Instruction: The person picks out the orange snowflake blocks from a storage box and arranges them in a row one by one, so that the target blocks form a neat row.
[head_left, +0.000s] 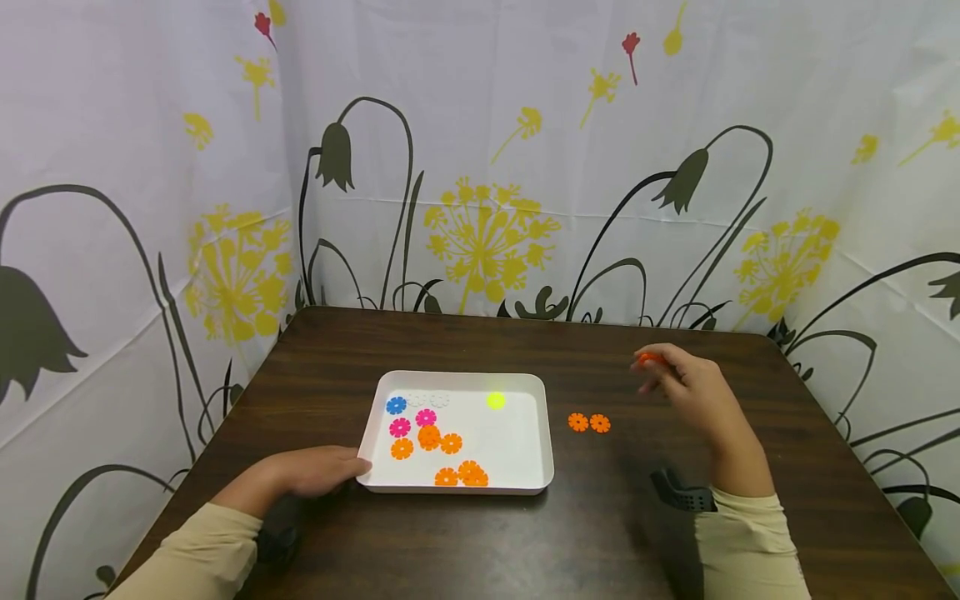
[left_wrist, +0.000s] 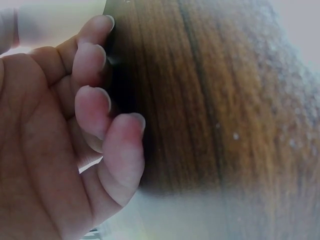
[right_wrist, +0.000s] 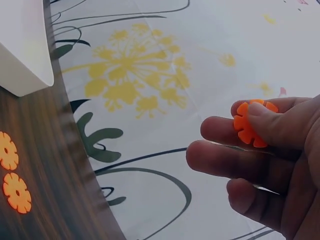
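A white rectangular tray [head_left: 517, 442] stands on the table with notched flower-shaped discs inside: several orange discs [head_left: 402, 448], two pink discs [head_left: 400, 427], a blue disc [head_left: 396, 405], a yellow disc [head_left: 496, 401] and faint white ones. My left hand [head_left: 318, 471] grips the tray's near left corner, thumb at the rim; in the left wrist view its fingers [left_wrist: 122, 155] are curled. Raised over the table's right side, my right hand [head_left: 693, 387] pinches an orange flower-shaped disc [right_wrist: 247, 125] between thumb and fingers. Two orange discs [head_left: 588, 422] lie side by side right of the tray.
The dark wooden table [head_left: 480, 542] reaches back to a white curtain [head_left: 480, 83] printed with flowers, which also hangs at both sides. A black strap [head_left: 682, 492] is at my right wrist.
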